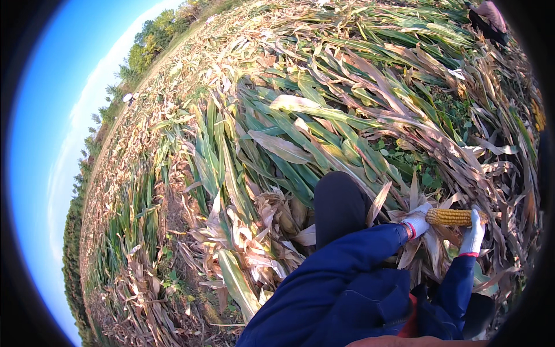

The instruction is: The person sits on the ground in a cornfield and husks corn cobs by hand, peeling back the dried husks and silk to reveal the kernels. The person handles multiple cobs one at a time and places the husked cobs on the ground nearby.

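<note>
A husked ear of yellow corn (pixel 448 217) lies crosswise between my two white-gloved hands, its rows of kernels bare. My left hand (pixel 417 221) is closed at the ear's left end, where pale dry husks hang beneath the glove. Near the other end, my right hand (pixel 474 234) has its fingers around the ear. The right palm side is partly hidden from this angle. My bent knee (pixel 340 204) in dark trousers rises to the left of the hands. Dry corn husks (pixel 431 247) surround the hands below.
Cut corn stalks (pixel 295 130) with green and brown leaves cover the ground ahead. Loose husks (pixel 260 256) are heaped left of my knee. More yellow ears (pixel 538 113) show at the right rim. Another person (pixel 490 19) is bent down at the upper right. Trees (pixel 147 45) border the field.
</note>
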Action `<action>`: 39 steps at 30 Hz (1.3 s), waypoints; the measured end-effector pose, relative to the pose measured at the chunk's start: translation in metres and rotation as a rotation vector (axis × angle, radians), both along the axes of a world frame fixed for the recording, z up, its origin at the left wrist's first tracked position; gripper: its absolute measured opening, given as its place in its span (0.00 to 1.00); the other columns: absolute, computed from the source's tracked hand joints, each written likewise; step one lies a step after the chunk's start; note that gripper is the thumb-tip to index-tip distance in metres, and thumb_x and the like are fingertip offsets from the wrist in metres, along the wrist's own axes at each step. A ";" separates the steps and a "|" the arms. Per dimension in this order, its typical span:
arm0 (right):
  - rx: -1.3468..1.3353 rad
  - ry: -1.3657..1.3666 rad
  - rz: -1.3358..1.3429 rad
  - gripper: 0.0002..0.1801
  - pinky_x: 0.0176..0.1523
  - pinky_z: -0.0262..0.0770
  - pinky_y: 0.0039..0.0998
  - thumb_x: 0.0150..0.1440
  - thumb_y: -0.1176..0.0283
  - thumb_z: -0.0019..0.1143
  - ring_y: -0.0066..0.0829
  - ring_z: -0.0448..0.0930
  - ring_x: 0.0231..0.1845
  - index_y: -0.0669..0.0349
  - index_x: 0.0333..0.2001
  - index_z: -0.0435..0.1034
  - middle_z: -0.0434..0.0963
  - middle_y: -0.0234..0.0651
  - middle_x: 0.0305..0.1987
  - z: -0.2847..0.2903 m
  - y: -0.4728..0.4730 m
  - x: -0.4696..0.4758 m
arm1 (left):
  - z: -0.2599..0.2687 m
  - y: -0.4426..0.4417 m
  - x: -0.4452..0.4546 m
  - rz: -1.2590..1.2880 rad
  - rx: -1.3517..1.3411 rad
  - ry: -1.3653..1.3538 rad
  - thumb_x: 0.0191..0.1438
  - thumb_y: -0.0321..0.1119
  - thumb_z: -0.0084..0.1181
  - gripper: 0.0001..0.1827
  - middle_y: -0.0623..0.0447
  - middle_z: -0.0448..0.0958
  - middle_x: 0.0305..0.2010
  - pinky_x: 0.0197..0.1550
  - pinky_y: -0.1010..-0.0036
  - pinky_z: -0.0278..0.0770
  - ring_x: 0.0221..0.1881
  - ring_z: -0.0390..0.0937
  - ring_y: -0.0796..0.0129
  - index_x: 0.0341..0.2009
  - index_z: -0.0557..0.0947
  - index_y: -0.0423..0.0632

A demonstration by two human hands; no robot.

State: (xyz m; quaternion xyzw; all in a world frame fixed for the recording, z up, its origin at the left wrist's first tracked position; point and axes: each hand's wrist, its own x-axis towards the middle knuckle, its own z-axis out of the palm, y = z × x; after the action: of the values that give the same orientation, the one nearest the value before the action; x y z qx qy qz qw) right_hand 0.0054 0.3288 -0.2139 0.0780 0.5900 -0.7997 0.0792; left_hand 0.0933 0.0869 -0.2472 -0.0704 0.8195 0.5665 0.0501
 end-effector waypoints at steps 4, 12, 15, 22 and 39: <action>0.414 0.336 -0.058 0.23 0.58 0.73 0.27 0.62 0.72 0.63 0.24 0.77 0.52 0.66 0.59 0.72 0.77 0.34 0.57 0.059 -0.022 0.017 | 0.012 -0.001 0.002 -0.026 0.028 0.009 0.58 0.32 0.59 0.17 0.39 0.81 0.49 0.51 0.62 0.77 0.51 0.80 0.47 0.52 0.77 0.44; 0.729 0.156 0.343 0.17 0.49 0.76 0.24 0.56 0.74 0.64 0.21 0.78 0.41 0.67 0.49 0.76 0.81 0.32 0.41 0.090 0.016 0.023 | 0.002 -0.001 -0.011 -0.059 -0.085 -0.047 0.57 0.32 0.60 0.14 0.37 0.83 0.44 0.47 0.62 0.79 0.47 0.82 0.45 0.47 0.82 0.41; 0.900 0.085 0.503 0.24 0.48 0.78 0.26 0.47 0.71 0.67 0.24 0.80 0.40 0.70 0.49 0.75 0.81 0.35 0.40 0.105 0.026 0.048 | 0.004 0.001 -0.009 -0.099 -0.081 -0.035 0.58 0.30 0.56 0.14 0.37 0.82 0.46 0.51 0.63 0.78 0.50 0.81 0.45 0.49 0.82 0.43; 1.386 0.164 0.676 0.35 0.49 0.79 0.43 0.38 0.58 0.73 0.52 0.84 0.44 0.67 0.48 0.73 0.83 0.54 0.40 0.061 -0.019 0.103 | -0.015 0.002 -0.004 -0.130 -0.119 0.002 0.58 0.23 0.47 0.19 0.37 0.80 0.52 0.59 0.64 0.74 0.55 0.78 0.46 0.54 0.81 0.47; 0.653 -0.233 0.816 0.22 0.41 0.76 0.29 0.43 0.70 0.70 0.24 0.78 0.34 0.68 0.43 0.75 0.78 0.31 0.34 0.041 0.006 0.121 | -0.050 0.011 -0.004 -0.132 -0.393 0.188 0.56 0.31 0.48 0.15 0.43 0.82 0.45 0.55 0.62 0.75 0.49 0.80 0.49 0.45 0.84 0.50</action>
State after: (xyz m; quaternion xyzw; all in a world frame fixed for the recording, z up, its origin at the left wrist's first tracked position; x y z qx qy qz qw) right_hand 0.1261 0.3346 -0.1730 -0.0490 0.7780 -0.4647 0.4200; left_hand 0.0898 0.0980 -0.2977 0.0282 0.9180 0.3956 -0.0041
